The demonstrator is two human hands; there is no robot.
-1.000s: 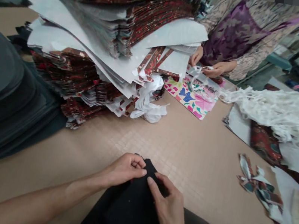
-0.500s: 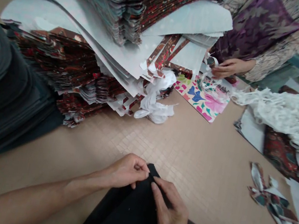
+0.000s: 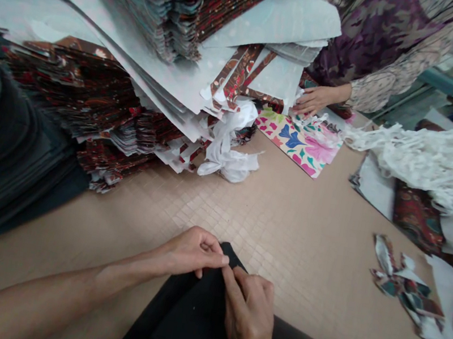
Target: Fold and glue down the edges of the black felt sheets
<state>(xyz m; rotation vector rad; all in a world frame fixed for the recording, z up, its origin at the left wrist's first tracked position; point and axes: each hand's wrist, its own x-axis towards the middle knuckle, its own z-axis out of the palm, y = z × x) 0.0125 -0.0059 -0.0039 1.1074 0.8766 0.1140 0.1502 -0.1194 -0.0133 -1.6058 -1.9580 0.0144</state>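
A black fabric piece (image 3: 193, 325) lies on the tan table (image 3: 292, 243) right in front of me. My left hand (image 3: 190, 252) pinches its top corner with curled fingers. My right hand (image 3: 246, 316) rests on the same fabric beside it, thumb and forefinger pressed together at that corner. The two hands touch at the fingertips.
A tall stack of red patterned and white cut pieces (image 3: 150, 54) fills the back left, with dark grey pieces (image 3: 0, 156) stacked left. Across the table another person's hand (image 3: 317, 99) touches a bright floral piece (image 3: 299, 144). White strips (image 3: 437, 165) and scraps (image 3: 401, 283) lie right.
My right hand has closed in on the fabric corner until it meets my left fingertips. The other person's hand dropped from white strips onto the floral piece.
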